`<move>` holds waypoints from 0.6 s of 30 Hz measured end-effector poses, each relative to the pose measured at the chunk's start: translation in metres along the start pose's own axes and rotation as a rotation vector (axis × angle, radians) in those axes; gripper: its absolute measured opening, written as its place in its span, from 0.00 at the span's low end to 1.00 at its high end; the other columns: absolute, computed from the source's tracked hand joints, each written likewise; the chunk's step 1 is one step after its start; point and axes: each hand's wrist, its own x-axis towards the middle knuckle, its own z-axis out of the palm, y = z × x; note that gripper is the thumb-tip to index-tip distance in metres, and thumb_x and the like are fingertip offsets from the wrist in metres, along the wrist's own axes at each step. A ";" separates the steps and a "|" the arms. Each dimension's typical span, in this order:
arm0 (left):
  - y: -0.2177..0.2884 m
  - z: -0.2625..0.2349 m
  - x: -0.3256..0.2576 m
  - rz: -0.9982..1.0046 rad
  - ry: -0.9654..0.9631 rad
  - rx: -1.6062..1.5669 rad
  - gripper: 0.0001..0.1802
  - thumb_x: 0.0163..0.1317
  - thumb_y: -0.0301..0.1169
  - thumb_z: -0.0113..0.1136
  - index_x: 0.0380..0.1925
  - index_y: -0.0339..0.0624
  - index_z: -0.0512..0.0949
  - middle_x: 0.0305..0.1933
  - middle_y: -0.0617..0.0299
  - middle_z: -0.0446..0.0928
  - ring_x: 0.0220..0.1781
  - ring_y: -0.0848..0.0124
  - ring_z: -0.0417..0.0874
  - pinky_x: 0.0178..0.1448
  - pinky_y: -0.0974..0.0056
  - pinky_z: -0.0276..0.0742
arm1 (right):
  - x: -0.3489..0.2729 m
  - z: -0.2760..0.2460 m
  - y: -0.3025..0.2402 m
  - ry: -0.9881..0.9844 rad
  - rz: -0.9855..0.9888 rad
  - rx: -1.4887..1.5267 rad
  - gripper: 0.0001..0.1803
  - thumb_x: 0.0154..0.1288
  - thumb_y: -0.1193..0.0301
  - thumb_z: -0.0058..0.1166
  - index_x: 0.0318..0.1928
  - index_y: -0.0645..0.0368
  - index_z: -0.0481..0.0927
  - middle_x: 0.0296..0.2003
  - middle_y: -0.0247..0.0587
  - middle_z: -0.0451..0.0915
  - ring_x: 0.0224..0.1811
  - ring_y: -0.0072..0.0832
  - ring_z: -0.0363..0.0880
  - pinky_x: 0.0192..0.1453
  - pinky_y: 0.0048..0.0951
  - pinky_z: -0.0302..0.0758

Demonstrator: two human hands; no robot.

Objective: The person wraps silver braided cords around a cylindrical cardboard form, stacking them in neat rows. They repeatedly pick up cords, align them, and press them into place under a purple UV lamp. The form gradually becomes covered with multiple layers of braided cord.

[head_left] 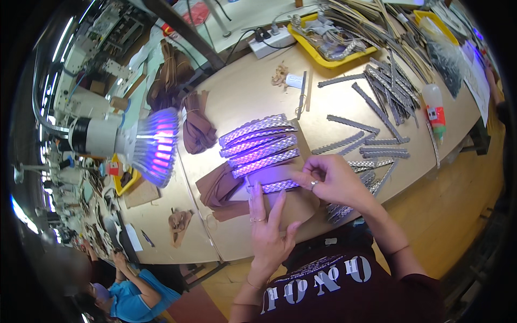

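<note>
A short silvery braided strap (278, 186) lies across a brown sheet (302, 207) in front of me. My left hand (269, 226) has its fingers spread, with fingertips resting at the strap's left end. At the strap's right end, my right hand (336, 182) closes thumb and forefinger in a pinch; the exact contact is partly hidden by the fingers. Just beyond, several similar braided straps (264, 141) lie side by side in a row under violet lamp light. More loose braided strips (379, 116) are scattered to the right, some partly beneath my right forearm.
A lamp (153, 145) reaches in from the left over the table. Brown fabric bundles (199, 126) lie left of the row. Farther back are a yellow tray (328, 59), a power strip (272, 43) and a bottle (435, 110). Another person (129, 293) works at lower left.
</note>
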 end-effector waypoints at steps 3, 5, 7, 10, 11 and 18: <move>0.001 0.001 0.003 -0.002 -0.051 0.034 0.36 0.61 0.47 0.65 0.66 0.44 0.70 0.75 0.31 0.49 0.76 0.34 0.52 0.75 0.40 0.53 | -0.004 -0.005 0.010 -0.044 0.010 0.235 0.21 0.63 0.56 0.65 0.26 0.63 0.81 0.14 0.33 0.72 0.17 0.20 0.66 0.24 0.28 0.65; 0.005 0.001 0.004 -0.006 -0.072 0.080 0.37 0.61 0.49 0.65 0.66 0.44 0.69 0.75 0.29 0.48 0.76 0.32 0.52 0.75 0.40 0.53 | -0.008 -0.005 0.014 -0.064 -0.003 0.329 0.19 0.65 0.59 0.64 0.28 0.64 0.81 0.15 0.32 0.73 0.18 0.17 0.64 0.24 0.26 0.64; 0.009 0.001 0.006 -0.006 -0.086 0.125 0.37 0.61 0.50 0.64 0.67 0.44 0.69 0.75 0.28 0.48 0.75 0.31 0.52 0.74 0.39 0.53 | -0.008 -0.005 0.017 -0.059 -0.056 0.299 0.19 0.66 0.59 0.63 0.30 0.65 0.82 0.17 0.35 0.75 0.19 0.20 0.67 0.25 0.27 0.66; 0.012 0.002 0.012 -0.034 -0.092 0.180 0.37 0.61 0.52 0.64 0.65 0.44 0.70 0.74 0.26 0.48 0.75 0.31 0.52 0.73 0.39 0.55 | -0.003 -0.006 0.021 -0.054 -0.066 0.222 0.18 0.68 0.60 0.61 0.32 0.65 0.81 0.19 0.33 0.76 0.22 0.17 0.69 0.28 0.26 0.67; 0.014 0.003 0.013 -0.028 -0.094 0.204 0.37 0.61 0.53 0.64 0.65 0.43 0.70 0.74 0.26 0.48 0.74 0.31 0.53 0.73 0.39 0.55 | -0.002 -0.005 0.022 -0.052 -0.086 0.204 0.18 0.68 0.60 0.61 0.32 0.66 0.81 0.20 0.32 0.76 0.23 0.15 0.69 0.29 0.24 0.67; 0.015 0.007 0.014 -0.028 -0.079 0.287 0.39 0.60 0.58 0.62 0.62 0.42 0.72 0.73 0.24 0.49 0.73 0.30 0.55 0.71 0.39 0.58 | 0.002 0.003 0.028 0.001 -0.069 0.118 0.22 0.66 0.53 0.60 0.31 0.62 0.82 0.21 0.44 0.79 0.24 0.40 0.78 0.31 0.37 0.73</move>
